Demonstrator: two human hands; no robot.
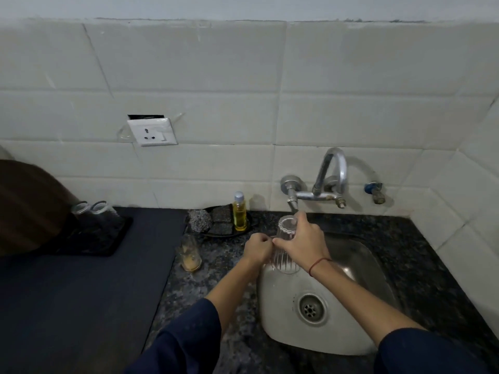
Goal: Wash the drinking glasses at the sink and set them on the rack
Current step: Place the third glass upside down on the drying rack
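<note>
While your right hand (299, 241) wraps the ribbed clear glass (282, 263) from above, fingers curled round its upper half, the glass sits tilted over the sink's (351, 265) rear-left corner. Upper end points at the tap (328, 171), lower end hangs just inside the basin rim. Can't tell which end is the mouth.

Your left hand (258, 248) is balled up, fingers curled in, knuckles against the glass's left side and touching your right thumb. Can't tell whether it pinches anything or grips the glass.

Red thread (318, 263) on your right wrist. Both sleeves dark blue.

Rest of the task items:
- Dirty glass (190, 255), orange residue in the bottom, upright on the granite desk (432, 252), left of the sink, near your left hand but apart from it.
- Black rack (108, 238) lies far left on the dark mat (81, 279), near the wall. Two clear glasses (90, 209) stand on it side by side, touching or nearly so.

Other stuff:
- Black dish (208, 234) against the wall, between rack and sink. It carries a steel scrubber (199, 221), two dark sponge pads (222, 222) and a bottle of yellow liquid (239, 211), upright.
- Drain (310, 309) sits in the near part of the basin.
- Wall socket (152, 130) on the tiles above the mat.
- Brown object (27, 206) at the left edge behind the rack, too blurred to identify.
</note>
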